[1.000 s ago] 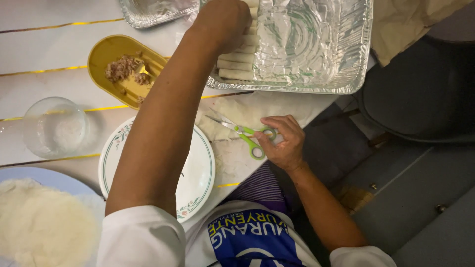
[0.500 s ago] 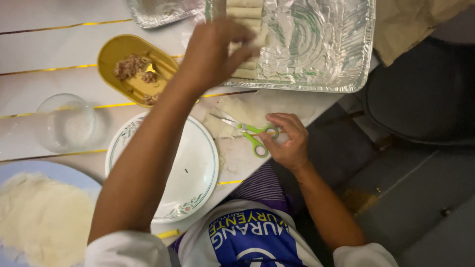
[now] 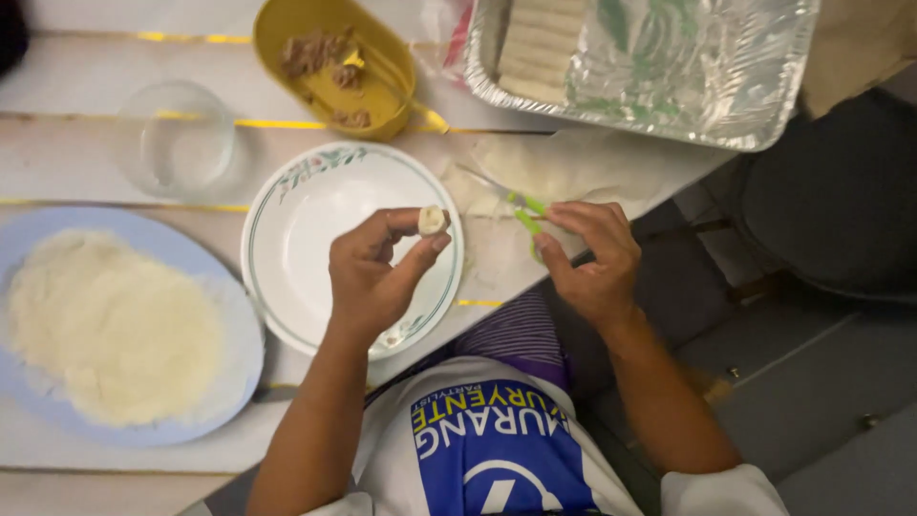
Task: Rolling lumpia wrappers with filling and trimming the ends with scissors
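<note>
Between my left thumb and fingertips sits a small pale roll (image 3: 432,221), seen end-on, pinched lightly; my left hand (image 3: 377,272) hovers over the right half of an empty white plate (image 3: 296,239) with a green floral rim. My right hand (image 3: 587,258) lies just beside it at the table's edge, fingers closed around the green handles of a pair of scissors (image 3: 521,212), whose blades point left over a pale wrapper sheet (image 3: 564,167) lying flat on the white table (image 3: 76,158). Beyond the plate stands a yellow oval bowl (image 3: 382,67) with bits of brown filling. To its right is a foil tray (image 3: 688,67) holding a row of pale rolls at its left end. Left of the plate stands a clear glass bowl (image 3: 177,139), and nearer me a blue plate (image 3: 29,248) heaped with white crumbs.
</note>
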